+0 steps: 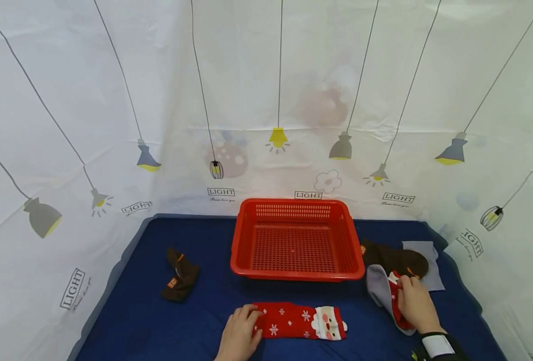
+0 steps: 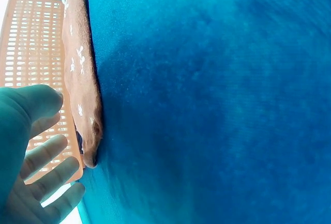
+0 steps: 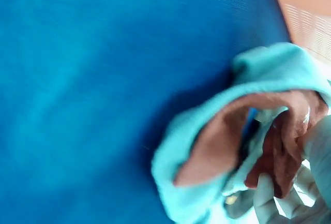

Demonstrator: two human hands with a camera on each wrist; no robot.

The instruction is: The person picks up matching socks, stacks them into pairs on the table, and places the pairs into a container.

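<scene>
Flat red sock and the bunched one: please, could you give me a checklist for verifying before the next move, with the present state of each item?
1. Flat red sock lies stretched out in front of the basket: ok.
2. Right hand grips the bunched red sock: ok.
3. Bunched red sock clear of the gray cloth: not ok, they lie against each other.
4. Brown socks together: not ok, one is left of the basket, another right.
5. Left hand pinching the flat sock's end: cannot tell.
</scene>
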